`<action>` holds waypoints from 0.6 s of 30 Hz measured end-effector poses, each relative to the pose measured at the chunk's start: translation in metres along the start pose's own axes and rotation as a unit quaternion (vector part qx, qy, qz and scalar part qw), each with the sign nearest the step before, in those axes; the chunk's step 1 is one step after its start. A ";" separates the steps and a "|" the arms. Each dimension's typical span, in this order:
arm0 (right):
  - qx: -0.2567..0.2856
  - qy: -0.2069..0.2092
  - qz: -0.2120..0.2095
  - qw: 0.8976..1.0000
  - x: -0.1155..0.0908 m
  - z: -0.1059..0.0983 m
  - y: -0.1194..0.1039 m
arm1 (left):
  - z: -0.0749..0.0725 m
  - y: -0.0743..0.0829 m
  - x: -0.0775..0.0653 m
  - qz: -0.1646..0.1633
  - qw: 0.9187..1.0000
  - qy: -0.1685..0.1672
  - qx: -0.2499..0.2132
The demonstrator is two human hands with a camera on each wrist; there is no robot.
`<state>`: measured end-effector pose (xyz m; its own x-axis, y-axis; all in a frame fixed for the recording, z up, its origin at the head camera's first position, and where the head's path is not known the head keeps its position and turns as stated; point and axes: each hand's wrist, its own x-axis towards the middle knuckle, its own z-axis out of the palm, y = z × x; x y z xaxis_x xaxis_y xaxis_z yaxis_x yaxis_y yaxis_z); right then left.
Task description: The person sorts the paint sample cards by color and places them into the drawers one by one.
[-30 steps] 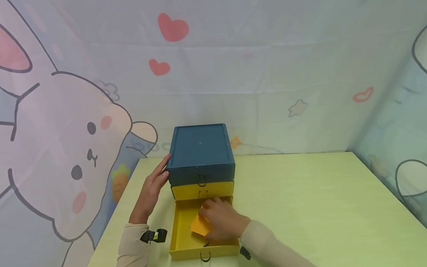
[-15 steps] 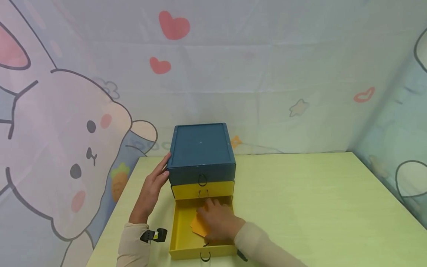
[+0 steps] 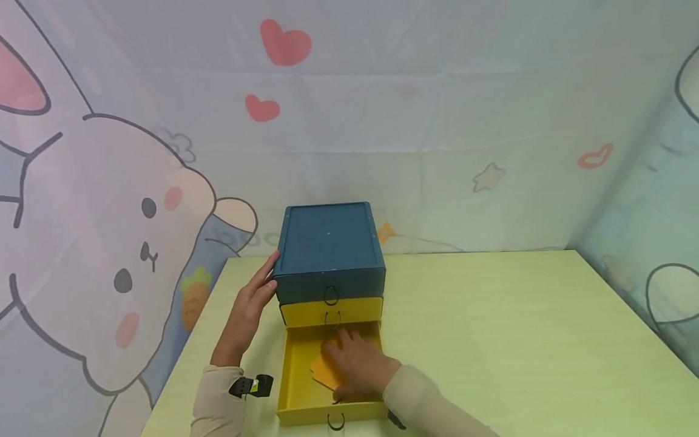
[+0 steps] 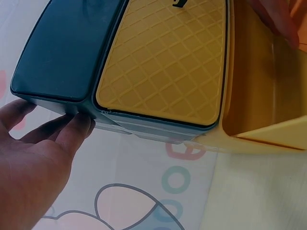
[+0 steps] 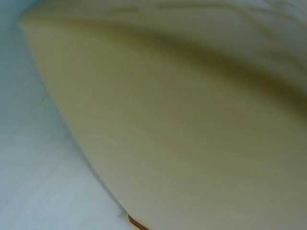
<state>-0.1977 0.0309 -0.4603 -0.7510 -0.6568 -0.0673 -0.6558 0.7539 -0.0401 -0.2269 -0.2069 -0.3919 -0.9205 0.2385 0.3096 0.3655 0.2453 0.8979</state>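
Note:
A small drawer cabinet (image 3: 330,237) with a dark blue top stands on the table. Its bottom yellow drawer (image 3: 297,358) is pulled far out. On the cabinet's left side rest the fingertips of my left hand (image 3: 244,315); in the left wrist view these fingers (image 4: 72,132) touch the blue side wall near the front corner. My right hand (image 3: 360,364) is inside the drawer, spread over a flat orange piece of paper (image 3: 324,371) with straight edges. The thumb lies near the paper's front edge, and the palm hides much of the paper, so I cannot tell whether the fingers pinch it.
Above the pulled-out drawer sits another yellow drawer front (image 3: 311,311), with a dark loop handle. The pale green table (image 3: 491,328) stretches to the right. A printed cloth backdrop (image 3: 437,121) rises behind it. Mostly blurred yellow drawer wall (image 5: 144,120) fills the right wrist view.
My right hand and forearm have shifted slightly left inside the drawer, over the orange paper, which stays in about the same place. My left hand has kept its place against the cabinet.

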 end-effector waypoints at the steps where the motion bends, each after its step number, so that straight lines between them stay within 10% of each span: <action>1: 0.003 -0.001 0.000 1.000 -0.001 -0.001 0.000 | 0.000 0.000 0.000 -0.001 1.000 0.001 0.001; 11: 0.037 0.076 -0.022 0.996 -0.011 -0.026 -0.008 | -0.001 -0.002 0.000 0.001 1.000 0.004 0.005; 18: 0.150 0.212 -0.031 0.965 -0.042 -0.038 -0.019 | 0.001 0.000 0.000 0.003 1.000 0.001 -0.001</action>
<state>-0.1563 0.0433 -0.4192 -0.7172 -0.5993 0.3556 -0.6960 0.6421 -0.3215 -0.2268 -0.2058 -0.3925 -0.9187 0.2383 0.3150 0.3702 0.2415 0.8970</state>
